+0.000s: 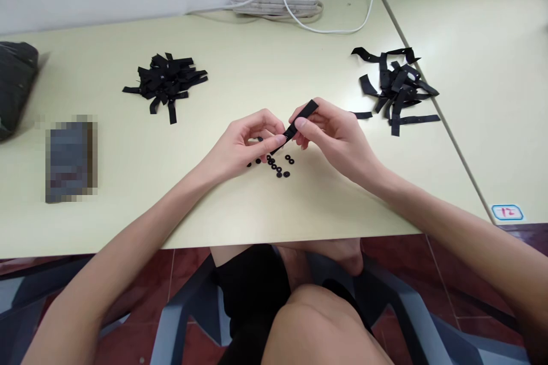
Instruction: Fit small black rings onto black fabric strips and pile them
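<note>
A short black fabric strip (307, 112) is held slantwise between my two hands, just above the table. My left hand (252, 140) pinches its lower end between thumb and fingers. Higher up the strip, my right hand (327, 125) grips it with the thumb on top. Several small round black rings (278, 170), like snap parts, lie scattered on the table below and partly behind my left fingers. Whether a ring sits on the strip between my fingertips is too small to tell.
Piles of black strips lie at the left (165, 82) and right (398, 88). A power strip (274, 1) with a white cable (317, 29) stands by the wall. A blurred dark object (71, 159) and a dark bag (15, 85) are at far left. A seam (436, 102) crosses the table.
</note>
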`<state>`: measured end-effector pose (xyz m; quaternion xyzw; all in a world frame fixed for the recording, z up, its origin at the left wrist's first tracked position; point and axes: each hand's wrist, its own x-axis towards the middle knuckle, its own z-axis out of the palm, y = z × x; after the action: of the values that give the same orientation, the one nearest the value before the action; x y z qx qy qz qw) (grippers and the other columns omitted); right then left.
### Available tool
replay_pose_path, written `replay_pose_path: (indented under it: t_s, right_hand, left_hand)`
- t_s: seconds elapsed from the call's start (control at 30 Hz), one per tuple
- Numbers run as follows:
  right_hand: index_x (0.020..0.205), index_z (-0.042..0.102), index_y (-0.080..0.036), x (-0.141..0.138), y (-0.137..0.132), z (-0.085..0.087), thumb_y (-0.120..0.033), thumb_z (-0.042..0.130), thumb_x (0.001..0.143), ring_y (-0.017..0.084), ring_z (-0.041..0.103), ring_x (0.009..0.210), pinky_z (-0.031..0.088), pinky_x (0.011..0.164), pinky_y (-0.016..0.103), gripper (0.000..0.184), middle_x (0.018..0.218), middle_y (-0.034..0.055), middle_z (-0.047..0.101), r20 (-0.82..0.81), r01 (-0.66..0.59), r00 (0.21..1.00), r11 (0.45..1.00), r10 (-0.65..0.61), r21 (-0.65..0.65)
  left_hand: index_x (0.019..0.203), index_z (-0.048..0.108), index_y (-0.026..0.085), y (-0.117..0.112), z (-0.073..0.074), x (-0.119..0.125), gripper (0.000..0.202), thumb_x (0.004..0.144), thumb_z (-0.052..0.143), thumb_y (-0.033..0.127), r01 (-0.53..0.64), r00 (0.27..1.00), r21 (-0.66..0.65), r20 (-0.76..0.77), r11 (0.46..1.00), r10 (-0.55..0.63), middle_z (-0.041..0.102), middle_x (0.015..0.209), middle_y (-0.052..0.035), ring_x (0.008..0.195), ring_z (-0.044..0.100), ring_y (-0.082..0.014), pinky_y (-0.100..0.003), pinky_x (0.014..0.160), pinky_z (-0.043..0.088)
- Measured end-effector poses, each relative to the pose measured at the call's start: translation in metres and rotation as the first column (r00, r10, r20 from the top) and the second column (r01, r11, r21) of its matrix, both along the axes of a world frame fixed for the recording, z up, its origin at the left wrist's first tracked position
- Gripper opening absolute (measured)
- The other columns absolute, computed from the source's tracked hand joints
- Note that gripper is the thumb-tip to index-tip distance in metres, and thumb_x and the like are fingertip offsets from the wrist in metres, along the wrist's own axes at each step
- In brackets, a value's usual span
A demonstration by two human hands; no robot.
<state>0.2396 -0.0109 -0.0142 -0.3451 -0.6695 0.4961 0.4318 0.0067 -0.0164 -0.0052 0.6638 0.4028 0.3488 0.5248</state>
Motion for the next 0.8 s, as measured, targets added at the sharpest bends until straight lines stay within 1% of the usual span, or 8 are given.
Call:
replay_pose_path:
  t_s: [0.1,0.2,0.33,0.43,0.57,0.67,0.8]
  right_hand:
    - [0.110,0.070,-0.025,-0.0002,0.0004,-0.0008,-0.056,0.074,0.109,0.018,0.070,0.088,0.062,0.077,0.035,0.031,0.092,0.0018,0.068,-0.019,-0.009,1.000,1.000,0.009,-0.026]
    - [0.112,0.068,-0.025,-0.0005,0.0006,-0.0013,-0.057,0.073,0.109,0.019,0.071,0.089,0.062,0.077,0.035,0.032,0.093,0.0016,0.068,-0.020,-0.010,1.000,0.999,0.009,-0.037]
    - [0.113,0.067,-0.026,-0.0002,0.0016,-0.0013,-0.058,0.072,0.110,0.018,0.071,0.087,0.062,0.076,0.034,0.033,0.090,0.0006,0.068,-0.025,-0.005,1.000,0.999,0.004,-0.038]
    - [0.112,0.066,-0.026,0.0006,0.0022,-0.0006,-0.057,0.070,0.111,0.018,0.072,0.086,0.062,0.076,0.034,0.031,0.088,0.0001,0.068,-0.021,0.009,1.000,0.999,-0.010,-0.039]
    - [0.113,0.066,-0.028,0.0023,0.0027,0.0007,-0.063,0.067,0.112,0.019,0.072,0.086,0.063,0.080,0.035,0.035,0.088,0.0002,0.068,0.007,0.029,1.000,0.999,-0.028,-0.027]
    - [0.115,0.066,-0.029,0.0036,0.0032,0.0009,-0.069,0.064,0.111,0.019,0.072,0.087,0.063,0.081,0.035,0.040,0.091,0.0009,0.068,0.013,0.028,1.000,0.999,-0.028,-0.017]
    - [0.118,0.067,-0.030,0.0047,0.0037,0.0007,-0.070,0.064,0.111,0.019,0.070,0.086,0.062,0.080,0.034,0.041,0.094,0.0013,0.069,-0.010,0.025,1.000,0.999,-0.026,-0.026]
  left_hand:
    - [0.101,0.071,0.021,0.0000,0.0004,0.0001,0.033,0.099,0.084,0.051,-0.011,1.000,0.016,-0.005,1.000,0.011,0.075,0.102,-0.0047,0.079,0.071,-0.0143,-0.025,0.064,0.060]
    - [0.102,0.072,0.021,0.0000,0.0013,0.0005,0.032,0.100,0.084,0.051,-0.013,1.000,0.017,0.003,1.000,0.013,0.077,0.103,-0.0053,0.083,0.072,-0.0152,-0.024,0.064,0.061]
    - [0.106,0.074,0.020,0.0009,0.0009,-0.0004,0.033,0.100,0.084,0.051,0.006,1.000,0.006,0.026,1.000,-0.006,0.080,0.102,-0.0067,0.087,0.076,-0.0172,-0.024,0.064,0.061]
    - [0.110,0.073,0.020,0.0013,0.0002,-0.0011,0.034,0.101,0.084,0.051,0.018,0.999,-0.005,0.044,1.000,-0.018,0.082,0.100,-0.0073,0.087,0.078,-0.0178,-0.025,0.066,0.063]
    - [0.113,0.072,0.021,0.0006,0.0017,-0.0004,0.034,0.098,0.087,0.048,0.009,0.999,-0.033,0.047,0.999,-0.007,0.083,0.098,-0.0068,0.086,0.080,-0.0185,-0.027,0.070,0.066]
    - [0.115,0.072,0.022,0.0005,0.0039,-0.0008,0.032,0.097,0.087,0.044,-0.022,0.998,-0.045,0.052,0.999,0.025,0.082,0.095,-0.0049,0.083,0.080,-0.0180,-0.027,0.071,0.067]
    - [0.120,0.071,0.025,0.0042,0.0054,-0.0063,0.037,0.094,0.090,0.041,-0.106,0.992,-0.061,0.068,0.992,0.110,0.081,0.099,-0.0032,0.074,0.077,-0.0151,-0.026,0.065,0.065]
